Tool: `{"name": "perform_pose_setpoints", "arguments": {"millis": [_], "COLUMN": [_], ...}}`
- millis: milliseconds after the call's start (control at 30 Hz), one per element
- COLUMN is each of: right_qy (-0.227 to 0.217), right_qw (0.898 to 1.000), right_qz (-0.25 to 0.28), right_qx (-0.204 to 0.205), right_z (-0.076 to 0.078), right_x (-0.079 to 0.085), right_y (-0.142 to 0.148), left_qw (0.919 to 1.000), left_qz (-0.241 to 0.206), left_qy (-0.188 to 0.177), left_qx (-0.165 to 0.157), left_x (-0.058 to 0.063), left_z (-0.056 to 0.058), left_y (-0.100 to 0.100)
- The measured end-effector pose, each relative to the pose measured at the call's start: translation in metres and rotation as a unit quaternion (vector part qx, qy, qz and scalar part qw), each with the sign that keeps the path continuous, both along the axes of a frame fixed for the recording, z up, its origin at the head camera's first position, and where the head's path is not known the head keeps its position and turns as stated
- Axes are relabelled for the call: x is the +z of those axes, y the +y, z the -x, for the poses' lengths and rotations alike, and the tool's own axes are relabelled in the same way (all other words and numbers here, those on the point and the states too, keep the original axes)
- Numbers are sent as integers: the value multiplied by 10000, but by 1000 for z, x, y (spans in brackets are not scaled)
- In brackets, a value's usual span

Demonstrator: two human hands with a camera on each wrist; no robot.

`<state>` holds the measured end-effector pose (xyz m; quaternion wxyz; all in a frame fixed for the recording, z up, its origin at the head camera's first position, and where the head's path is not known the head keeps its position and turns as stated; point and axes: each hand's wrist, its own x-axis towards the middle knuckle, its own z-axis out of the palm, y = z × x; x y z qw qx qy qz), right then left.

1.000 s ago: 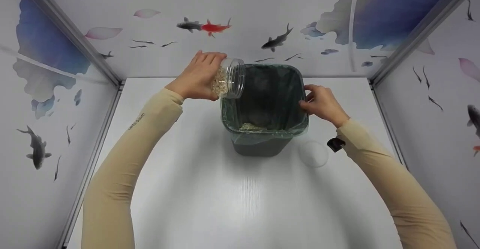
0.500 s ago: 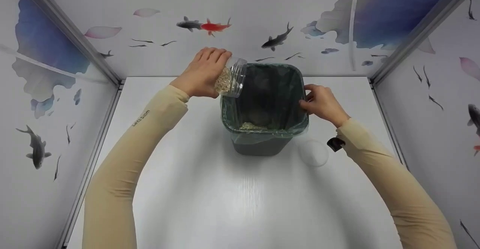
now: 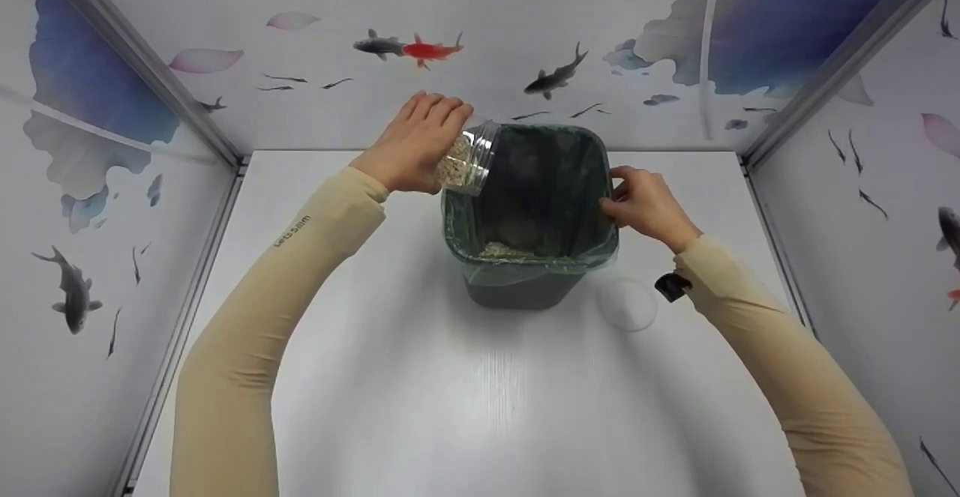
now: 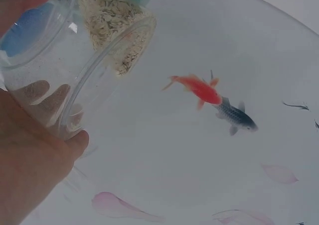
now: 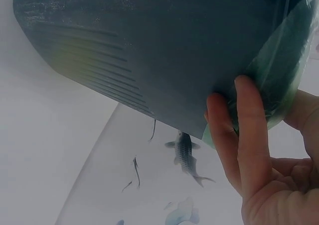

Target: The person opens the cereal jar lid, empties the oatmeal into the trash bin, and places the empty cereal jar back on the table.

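Observation:
My left hand [image 3: 416,145] grips a clear jar [image 3: 482,156] that is tipped sideways, its mouth over the left rim of a grey bin [image 3: 517,292]. Pale flakes that look like rolled oats [image 4: 112,18] lie heaped along the jar's lower side in the left wrist view. A thin green bin liner [image 3: 540,175] lines the bin and folds over its rim. Some flakes [image 3: 504,250] lie inside the bin near the front. On the bin's right side my right hand [image 3: 649,205] pinches the rim and liner, fingers outside and thumb toward the inner side.
A round clear lid [image 3: 628,304] lies flat on the white table [image 3: 420,407], right of the bin's base. Behind the table stands a white wall panel [image 3: 480,2] printed with fish and petals, with similar panels at both sides. A black device sits on the right wrist [image 3: 673,285].
My left hand has moved slightly right and away from me with the jar, whose mouth now tips further down. The right hand and the bin have stayed put.

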<state>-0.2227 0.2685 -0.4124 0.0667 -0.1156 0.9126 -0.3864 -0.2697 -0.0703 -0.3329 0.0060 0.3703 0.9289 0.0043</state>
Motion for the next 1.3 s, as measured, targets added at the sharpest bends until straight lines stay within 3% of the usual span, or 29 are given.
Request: {"name": "perform_pose_setpoints", "arguments": {"millis": [300, 767, 1300], "right_qy": [-145, -77, -51], "right_qw": [9999, 9999, 10000], "right_qz": [4, 85, -23], "right_qx": [-23, -15, -23], "right_z": [0, -1, -2], "right_x": [1, 0, 0], "right_y": [0, 0, -1], "left_qw": [9996, 9983, 9982], "left_qz": [207, 20, 100], "left_qy": [160, 398, 382], "left_qx": [-115, -432, -451], "left_x": [1, -2, 1], "left_z": [0, 1, -2], "left_y": [3, 3, 5]}}
